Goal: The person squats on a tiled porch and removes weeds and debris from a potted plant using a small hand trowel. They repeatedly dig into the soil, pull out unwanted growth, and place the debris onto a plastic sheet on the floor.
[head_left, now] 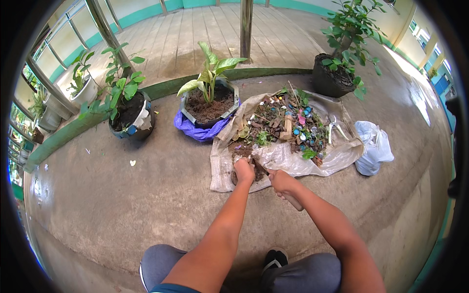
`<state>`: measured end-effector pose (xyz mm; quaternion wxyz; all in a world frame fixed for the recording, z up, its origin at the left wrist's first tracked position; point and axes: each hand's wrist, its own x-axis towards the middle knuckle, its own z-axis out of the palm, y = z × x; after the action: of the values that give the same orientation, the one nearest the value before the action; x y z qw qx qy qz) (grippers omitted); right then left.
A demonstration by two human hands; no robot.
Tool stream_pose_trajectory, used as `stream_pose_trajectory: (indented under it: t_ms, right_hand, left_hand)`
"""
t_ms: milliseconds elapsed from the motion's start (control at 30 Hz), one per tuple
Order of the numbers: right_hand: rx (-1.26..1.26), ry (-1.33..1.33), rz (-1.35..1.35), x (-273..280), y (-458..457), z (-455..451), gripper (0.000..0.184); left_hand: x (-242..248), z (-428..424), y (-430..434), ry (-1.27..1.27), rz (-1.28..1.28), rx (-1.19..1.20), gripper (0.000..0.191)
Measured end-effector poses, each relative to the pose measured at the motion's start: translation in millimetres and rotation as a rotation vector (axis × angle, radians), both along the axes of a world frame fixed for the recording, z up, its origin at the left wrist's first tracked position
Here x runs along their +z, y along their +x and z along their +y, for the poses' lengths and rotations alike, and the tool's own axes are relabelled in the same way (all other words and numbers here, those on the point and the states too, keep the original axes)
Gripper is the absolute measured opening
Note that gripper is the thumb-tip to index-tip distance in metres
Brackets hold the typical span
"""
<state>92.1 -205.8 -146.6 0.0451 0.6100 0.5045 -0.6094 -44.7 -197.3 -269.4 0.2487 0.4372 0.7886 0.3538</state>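
My right hand point(284, 183) grips the handle of a dark-bladed hand tool point(261, 166), whose tip reaches soil near my left hand. My left hand point(244, 170) is closed at the soil; whether it holds anything is hidden. Both hands are over the near left part of a spread woven plastic sack point(271, 155). Loose brown soil point(240, 149) lies beside my left hand. Farther back on the sack is a heap of debris point(271, 113) with bottle caps, leaves and a wooden piece point(286, 128). Pruning shears point(335, 128) with pale handles lie at its right.
A potted plant with variegated leaves point(210, 104) stands behind the sack's left side, purple plastic around its base. Another potted plant point(137, 121) is farther left; a tall one point(331, 82) stands back right. A tied white plastic bag point(370, 148) touches the sack's right. A green curb point(271, 72) runs behind.
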Motion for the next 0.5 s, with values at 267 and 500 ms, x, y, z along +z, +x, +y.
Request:
stream_pose_trajectory:
  t_ms: [267,500]
  right_hand:
    - [0.343,0.341,-0.149,6,4,-17,0.042]
    - [0.445,0.394,-0.313,2,-15,-14,0.040]
  left_hand:
    - [-1,-5,-6,0.005,0.039,-0.054,0.018]
    - [-10,2,-5,-0.018,0.036,0.015,0.015]
